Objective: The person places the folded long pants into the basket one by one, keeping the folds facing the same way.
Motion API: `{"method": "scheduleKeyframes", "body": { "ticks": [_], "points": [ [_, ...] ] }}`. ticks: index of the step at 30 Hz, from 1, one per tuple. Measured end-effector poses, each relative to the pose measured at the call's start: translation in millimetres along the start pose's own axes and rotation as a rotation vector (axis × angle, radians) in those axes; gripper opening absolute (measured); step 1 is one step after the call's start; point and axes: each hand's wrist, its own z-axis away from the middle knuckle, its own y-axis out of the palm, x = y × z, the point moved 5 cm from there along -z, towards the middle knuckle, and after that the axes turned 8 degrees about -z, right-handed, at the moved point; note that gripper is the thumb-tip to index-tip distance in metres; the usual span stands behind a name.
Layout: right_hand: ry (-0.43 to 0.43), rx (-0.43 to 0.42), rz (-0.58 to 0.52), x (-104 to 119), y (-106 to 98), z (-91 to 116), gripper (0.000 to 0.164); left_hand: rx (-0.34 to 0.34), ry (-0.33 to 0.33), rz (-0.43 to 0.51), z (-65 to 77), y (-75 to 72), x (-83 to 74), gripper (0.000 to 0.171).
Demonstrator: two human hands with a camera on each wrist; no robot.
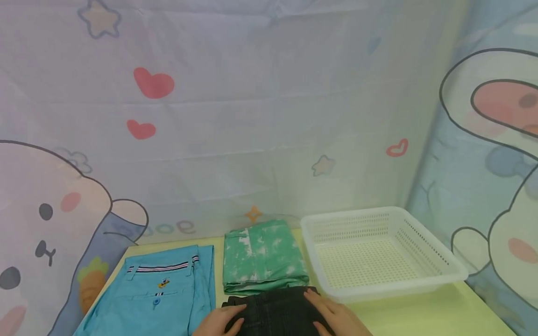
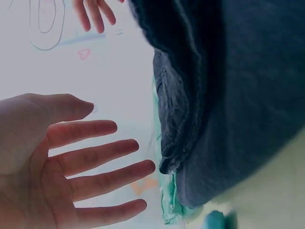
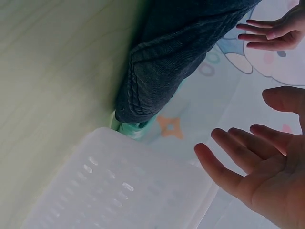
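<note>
Folded dark denim pants (image 1: 277,313) lie at the front middle of the table. My left hand (image 1: 219,322) is over their left side, my right hand (image 1: 336,318) over their right side. In the left wrist view the fingers of the left hand (image 2: 90,162) are straight and spread, with a gap between them and the denim. The right wrist view shows the right hand (image 3: 262,167) with fingers loosely extended, holding nothing. Just behind the pants lies a folded green-and-white garment (image 1: 262,254). To the left are light blue pants (image 1: 161,284) with a striped waistband and a buttoned pocket.
A white perforated plastic basket (image 1: 403,288) stands at the right, with nothing inside it. Everything rests on a pale yellow-green table (image 1: 420,310). Cartoon-printed fabric (image 1: 235,116) hangs behind the table and along its sides.
</note>
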Motion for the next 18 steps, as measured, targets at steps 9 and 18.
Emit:
{"method": "scheduleKeyframes", "body": {
  "ticks": [9, 18],
  "points": [
    [0.148, 0.137, -0.011, -5, 5, 11, 0.058, 0.022, -0.047, 0.002, 9.3, 6.2, 10.6, 0.035],
    [0.306, 0.245, -0.081, -8, 6, 19, 0.051, 0.066, -0.125, -0.051, 13.3, 26.4, 35.9, 0.038]
  ]
}}
